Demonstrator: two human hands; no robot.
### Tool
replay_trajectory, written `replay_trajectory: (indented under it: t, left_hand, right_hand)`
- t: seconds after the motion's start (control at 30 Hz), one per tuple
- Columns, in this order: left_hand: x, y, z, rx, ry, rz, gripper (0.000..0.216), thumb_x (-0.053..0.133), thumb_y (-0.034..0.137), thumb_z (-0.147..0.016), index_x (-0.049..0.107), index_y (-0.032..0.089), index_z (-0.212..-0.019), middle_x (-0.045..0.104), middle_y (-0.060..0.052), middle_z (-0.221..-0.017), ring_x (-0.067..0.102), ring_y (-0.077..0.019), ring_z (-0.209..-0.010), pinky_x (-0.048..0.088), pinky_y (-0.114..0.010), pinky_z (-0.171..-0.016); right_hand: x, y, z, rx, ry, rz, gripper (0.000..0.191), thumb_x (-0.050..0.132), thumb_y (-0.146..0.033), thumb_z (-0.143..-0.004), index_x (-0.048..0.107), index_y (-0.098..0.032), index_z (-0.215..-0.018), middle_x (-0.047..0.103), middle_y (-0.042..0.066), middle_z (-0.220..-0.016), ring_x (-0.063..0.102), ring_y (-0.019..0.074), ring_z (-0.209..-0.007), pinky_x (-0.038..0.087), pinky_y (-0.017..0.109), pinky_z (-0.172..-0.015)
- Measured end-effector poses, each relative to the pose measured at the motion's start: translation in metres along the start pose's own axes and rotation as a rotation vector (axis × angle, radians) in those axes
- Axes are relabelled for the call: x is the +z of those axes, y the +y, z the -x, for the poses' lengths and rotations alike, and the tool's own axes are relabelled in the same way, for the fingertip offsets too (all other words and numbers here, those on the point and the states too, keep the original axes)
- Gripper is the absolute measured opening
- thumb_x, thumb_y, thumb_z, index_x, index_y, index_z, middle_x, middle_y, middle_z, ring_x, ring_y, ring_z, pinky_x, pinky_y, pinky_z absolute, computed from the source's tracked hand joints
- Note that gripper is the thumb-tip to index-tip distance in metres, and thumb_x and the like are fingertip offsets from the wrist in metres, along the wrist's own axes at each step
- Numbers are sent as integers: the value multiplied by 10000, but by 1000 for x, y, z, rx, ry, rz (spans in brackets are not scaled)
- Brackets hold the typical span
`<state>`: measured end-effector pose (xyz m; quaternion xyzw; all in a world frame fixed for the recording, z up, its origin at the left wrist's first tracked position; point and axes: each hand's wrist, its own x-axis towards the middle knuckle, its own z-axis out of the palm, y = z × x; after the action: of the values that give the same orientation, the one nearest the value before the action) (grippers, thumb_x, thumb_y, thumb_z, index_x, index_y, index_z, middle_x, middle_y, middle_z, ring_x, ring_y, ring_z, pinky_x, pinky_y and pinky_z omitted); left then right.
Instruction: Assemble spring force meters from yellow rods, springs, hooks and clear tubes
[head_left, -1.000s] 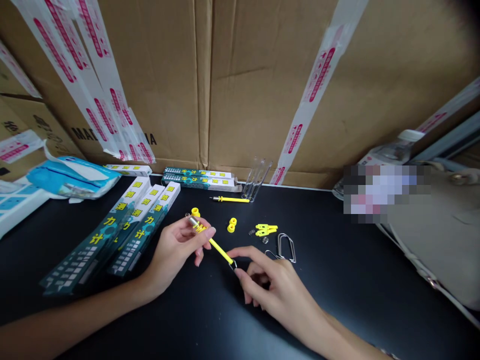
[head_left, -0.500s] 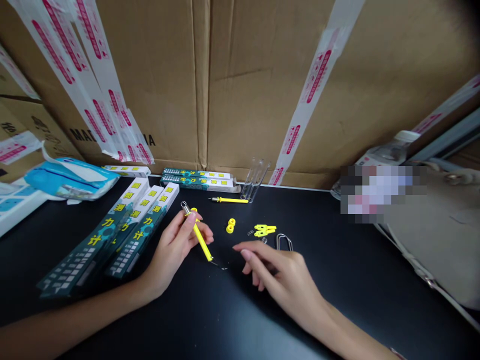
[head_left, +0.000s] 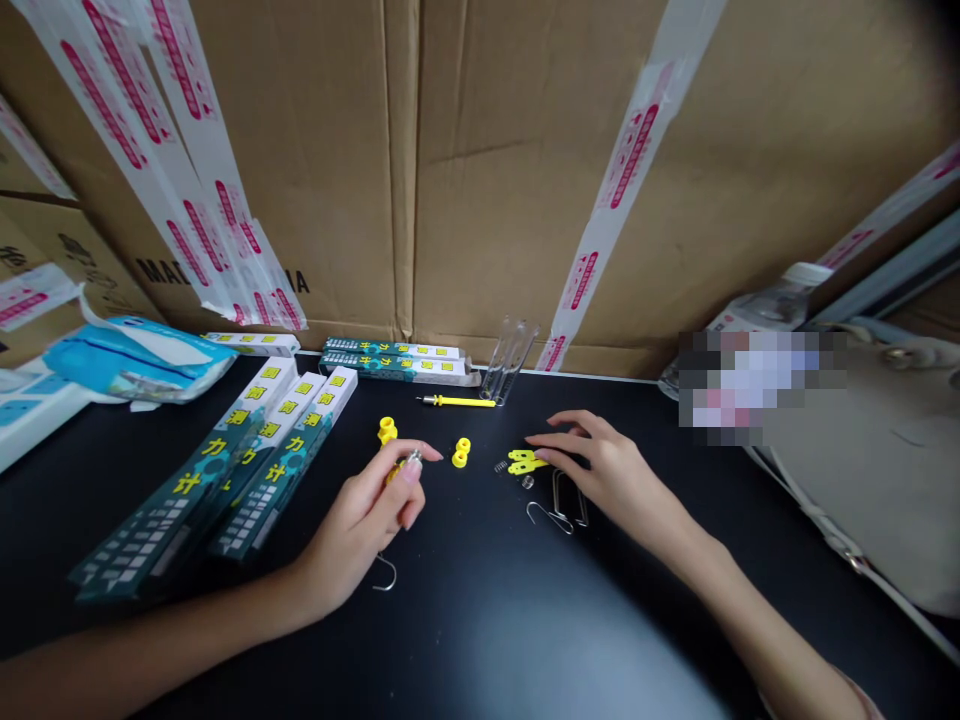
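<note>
My left hand [head_left: 375, 510] is closed around the yellow spring scale rod. Its silver end [head_left: 412, 458] pokes out by the fingertips, and a thin wire hook [head_left: 387, 576] sticks out below the palm. Most of the rod is hidden by the hand. My right hand [head_left: 600, 460] is open, fingers stretched over two flat yellow pieces [head_left: 527, 461]; I cannot tell whether it touches them. Beside these lie a small spring [head_left: 501, 466] and metal hooks [head_left: 551, 517]. Yellow caps stand in pairs, one pair [head_left: 461, 453] mid-table and another [head_left: 387, 428] just behind my left hand.
Long printed boxes [head_left: 281, 450] lie at left, others [head_left: 397, 368] along the back. Another yellow rod [head_left: 459, 401] lies near clear tubes [head_left: 510, 360] leaning on a big carton [head_left: 487, 200]. A blue packet [head_left: 142, 358], a bottle [head_left: 780, 300] and a bag [head_left: 870, 480] flank the table.
My left hand has turned the rod so its silver end points right and its hook hangs below. My right hand has moved up and right to the yellow pieces, uncovering the hooks.
</note>
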<state>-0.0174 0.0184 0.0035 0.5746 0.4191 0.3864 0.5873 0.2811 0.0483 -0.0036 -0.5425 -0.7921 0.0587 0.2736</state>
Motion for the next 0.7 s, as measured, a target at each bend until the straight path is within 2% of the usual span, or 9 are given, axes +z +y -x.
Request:
replay_trajectory:
  t: [0.17, 0.27, 0.47, 0.6, 0.7]
  left_hand:
    - [-1, 2, 5, 83, -33, -167, 246, 466, 440, -1015, 557, 230, -1107, 530, 61, -630, 313, -91, -483, 230, -208, -436]
    - [-1, 3, 6, 115, -41, -223, 226, 497, 422, -1003, 587, 220, -1046, 581, 34, -706, 369, -92, -510, 282, -212, -462]
    - [-1, 4, 5, 126, -54, -273, 280, 478, 409, -1007, 651, 195, -956, 598, -10, -782, 453, -115, -565, 308, -220, -455]
    - [0, 5, 4, 137, -81, -285, 303, 428, 378, -1024, 667, 193, -1021, 576, 9, -703, 394, -111, -511, 288, -235, -457]
    - [1, 6, 6, 140, -102, -271, 290, 409, 367, -1030, 600, 207, -1179, 559, 39, -640, 381, -114, -505, 281, -236, -474]
  right_hand:
    - [6, -2, 0, -16, -4, -5, 257, 576, -355, -966, 816, -264, -973, 707, 108, -1094, 683, 271, -930, 585, 457, -846]
    - [6, -4, -1, -11, -2, -26, 273, 569, -372, -969, 806, -243, -932, 718, 109, -1071, 691, 278, -953, 573, 467, -878]
    - [4, -11, -3, 31, -13, -89, 287, 579, -428, -953, 762, -228, -857, 720, 109, -1015, 691, 280, -937, 552, 465, -870]
    - [-1, -18, -4, 59, 6, -162, 253, 592, -426, -943, 709, -229, -838, 717, 91, -970, 661, 270, -925, 522, 442, -872]
    - [-5, -30, -2, 104, 24, -254, 184, 581, -388, -963, 669, -227, -944, 714, 70, -950, 657, 236, -862, 525, 364, -775]
